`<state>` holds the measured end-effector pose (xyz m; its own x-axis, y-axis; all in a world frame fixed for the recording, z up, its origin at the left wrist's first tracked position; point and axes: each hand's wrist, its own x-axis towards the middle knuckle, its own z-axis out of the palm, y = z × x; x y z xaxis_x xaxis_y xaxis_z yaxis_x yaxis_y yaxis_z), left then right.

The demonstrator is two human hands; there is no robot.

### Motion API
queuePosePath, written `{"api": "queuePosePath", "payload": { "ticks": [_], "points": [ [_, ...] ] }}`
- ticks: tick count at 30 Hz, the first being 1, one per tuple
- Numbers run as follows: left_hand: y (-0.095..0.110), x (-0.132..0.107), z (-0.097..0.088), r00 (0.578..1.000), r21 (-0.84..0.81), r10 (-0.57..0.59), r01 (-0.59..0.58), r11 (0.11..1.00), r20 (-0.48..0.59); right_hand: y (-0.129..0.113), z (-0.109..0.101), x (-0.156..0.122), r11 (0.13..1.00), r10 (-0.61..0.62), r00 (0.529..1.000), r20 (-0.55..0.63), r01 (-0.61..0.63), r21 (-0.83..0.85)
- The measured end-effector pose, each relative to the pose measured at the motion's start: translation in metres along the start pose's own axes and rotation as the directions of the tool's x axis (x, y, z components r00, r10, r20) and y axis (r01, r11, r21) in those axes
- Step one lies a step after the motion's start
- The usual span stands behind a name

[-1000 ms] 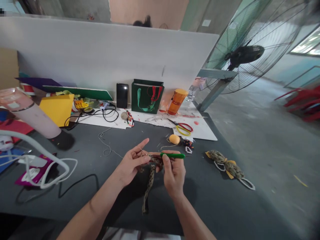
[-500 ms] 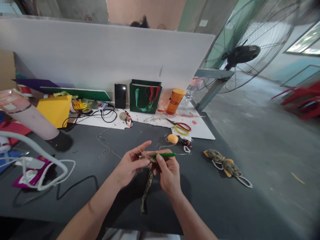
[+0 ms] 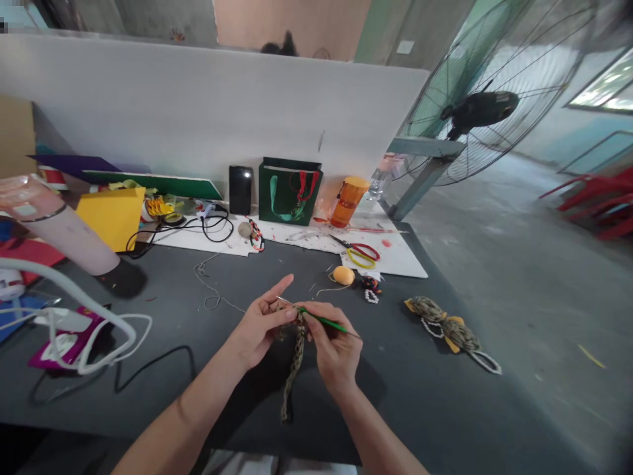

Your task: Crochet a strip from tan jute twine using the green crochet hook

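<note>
A green-handled crochet hook (image 3: 324, 320) is pinched in my right hand (image 3: 332, 346), its metal tip pointing left into the top of a brown crocheted strip (image 3: 295, 359). My left hand (image 3: 261, 320) pinches the top of that strip, with the forefinger stretched out and thread running over it. The strip hangs down over the dark grey table (image 3: 420, 402) in front of me. A thin thread (image 3: 210, 290) trails left across the table from the work.
An orange yarn ball (image 3: 343, 275) and beads lie just beyond my hands. A brown cord bundle (image 3: 448, 326) is to the right. Scissors (image 3: 360, 252), a green bag (image 3: 289, 190), an orange bottle (image 3: 349, 201) and a phone (image 3: 241, 189) stand at the back. White cables (image 3: 93, 330) lie at left.
My right hand has tilted the crochet hook from level to slanting down to the right, and has drawn closer to my left hand. The strip stays hanging.
</note>
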<state>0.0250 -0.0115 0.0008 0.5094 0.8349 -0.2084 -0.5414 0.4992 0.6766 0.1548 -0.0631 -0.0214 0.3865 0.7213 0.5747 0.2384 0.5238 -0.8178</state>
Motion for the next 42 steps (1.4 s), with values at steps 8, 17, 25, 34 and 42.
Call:
{"api": "queuePosePath", "payload": {
  "ticks": [8, 17, 25, 34, 42],
  "points": [
    [0.005, -0.001, -0.004, 0.998, -0.043, -0.038, 0.04, 0.998, 0.053, -0.006, -0.002, 0.001, 0.985, 0.164, 0.981, -0.103, -0.169, -0.039],
    [0.007, -0.001, -0.008, 0.987, 0.018, -0.104, 0.102, 0.995, 0.124, 0.004, -0.003, 0.005, 0.774, 0.565, 0.825, -0.019, -0.522, 0.359],
    [0.002, -0.005, 0.001, 0.997, 0.2, 0.019, -0.035, 0.979, 0.079, -0.007, 0.009, 0.009, 0.634, 0.672, 0.738, 0.062, -0.617, 0.465],
    [0.006, -0.001, -0.006, 0.986, 0.383, 0.163, -0.166, 0.909, 0.039, -0.007, 0.004, 0.017, 0.663, 0.659, 0.752, 0.028, -0.598, 0.451],
    [0.005, -0.005, 0.0, 0.97, 0.499, 0.216, -0.241, 0.833, 0.107, -0.006, 0.005, 0.013, 0.724, 0.619, 0.784, 0.046, -0.592, 0.353]
  ]
}}
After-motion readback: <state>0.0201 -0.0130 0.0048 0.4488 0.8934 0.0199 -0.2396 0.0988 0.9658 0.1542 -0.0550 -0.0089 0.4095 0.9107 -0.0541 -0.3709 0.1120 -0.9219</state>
